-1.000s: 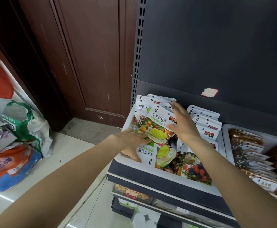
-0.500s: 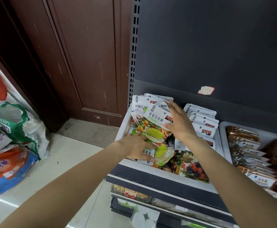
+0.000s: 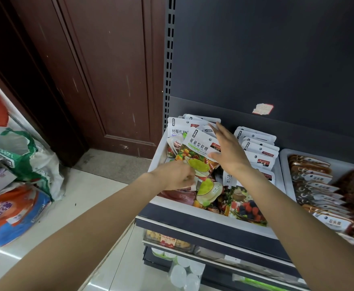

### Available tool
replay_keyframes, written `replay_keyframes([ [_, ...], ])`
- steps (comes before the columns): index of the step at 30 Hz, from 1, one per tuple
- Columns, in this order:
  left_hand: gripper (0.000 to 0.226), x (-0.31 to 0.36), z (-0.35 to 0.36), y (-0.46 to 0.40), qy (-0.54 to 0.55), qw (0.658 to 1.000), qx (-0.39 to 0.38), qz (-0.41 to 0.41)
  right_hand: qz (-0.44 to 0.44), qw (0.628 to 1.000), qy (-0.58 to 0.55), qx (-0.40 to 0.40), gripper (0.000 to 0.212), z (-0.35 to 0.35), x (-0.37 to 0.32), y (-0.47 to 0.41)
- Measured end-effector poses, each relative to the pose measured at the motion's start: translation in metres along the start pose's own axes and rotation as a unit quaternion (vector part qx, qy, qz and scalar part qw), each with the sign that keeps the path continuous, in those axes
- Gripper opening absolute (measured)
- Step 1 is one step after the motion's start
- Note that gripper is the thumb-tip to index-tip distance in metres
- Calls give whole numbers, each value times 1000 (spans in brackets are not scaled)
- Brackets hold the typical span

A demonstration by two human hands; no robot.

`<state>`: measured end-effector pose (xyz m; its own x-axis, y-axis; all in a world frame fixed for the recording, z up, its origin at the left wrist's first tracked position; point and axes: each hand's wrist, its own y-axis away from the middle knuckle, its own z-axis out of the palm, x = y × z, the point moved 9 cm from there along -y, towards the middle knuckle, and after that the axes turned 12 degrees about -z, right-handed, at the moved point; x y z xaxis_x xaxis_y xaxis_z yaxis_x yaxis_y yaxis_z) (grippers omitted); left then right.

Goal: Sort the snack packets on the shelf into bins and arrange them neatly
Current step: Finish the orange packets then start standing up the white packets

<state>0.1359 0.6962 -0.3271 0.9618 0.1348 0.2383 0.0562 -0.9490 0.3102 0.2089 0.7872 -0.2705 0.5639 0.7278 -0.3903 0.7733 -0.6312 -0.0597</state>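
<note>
- Two white bins show on the shelf: the left bin [image 3: 157, 153] holds the snack packets being sorted, and the right bin [image 3: 283, 164] holds brown packets [image 3: 310, 177] in two overlapping rows.
- In the left bin, the back-right row of white packets [image 3: 258, 148] shows about six tops, each with a red "ZIRAN" tag where it can be read.
- At the back left stands a stack of perhaps four packets; the front one, the raspberry packet [image 3: 177, 131], reads "树莓形软…".
- The star gummy packet [image 3: 201, 143] reads "星星型软糖" with a "ZIRAN" tag, and lies tilted over the loose pile in the bin's front half.
- The right hand [image 3: 228, 150] lies with straight, spread fingers flat on this packet's right edge, thumb at its lower corner.
- The left hand [image 3: 174, 175] has its fingers curled down around the lower edge of a fruit-printed packet [image 3: 197, 164] in the pile; the exact pinch is hidden by the knuckles.
- A berry packet [image 3: 247, 206] lies at the bin's front right.
- The brown packets carry white labels reading "石头…", too small to finish.
- One torn pale sticker [image 3: 263, 108] is on the dark back panel [image 3: 277, 59].
- On the floor to the left lie an orange and blue sack [image 3: 10, 215] and a green and white bag [image 3: 25, 156].
</note>
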Motion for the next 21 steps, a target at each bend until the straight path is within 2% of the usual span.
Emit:
replay_keyframes([
  [3, 24, 5, -29, 3, -32, 995, 89, 3, -9, 999, -40, 9, 76, -5, -4, 1],
  [6, 28, 13, -70, 8, -76, 969, 235, 13, -16, 991, -124, 53, 78, -17, -4, 4],
  [9, 26, 11, -103, 13, -8, 946, 324, 7, -25, 982, -189, 18, 87, -12, -5, 10],
  [11, 26, 11, -110, 11, 40, 945, 323, 4, -29, 986, -162, -3, 93, -4, -8, 11],
  [15, 22, 7, -112, 12, 115, 943, 312, -2, 1, 989, -114, 92, 79, -10, -7, 2],
  [19, 49, -15, -100, 30, 15, 934, 355, -26, 24, 994, -10, 102, 55, -12, -3, -4],
  [20, 51, -17, -92, 33, -18, 939, 343, -11, 23, 994, 0, 103, 52, -11, -2, -4],
  [21, 52, -19, -79, 30, -41, 953, 299, 3, 22, 994, 3, 106, 50, -11, -2, -5],
])
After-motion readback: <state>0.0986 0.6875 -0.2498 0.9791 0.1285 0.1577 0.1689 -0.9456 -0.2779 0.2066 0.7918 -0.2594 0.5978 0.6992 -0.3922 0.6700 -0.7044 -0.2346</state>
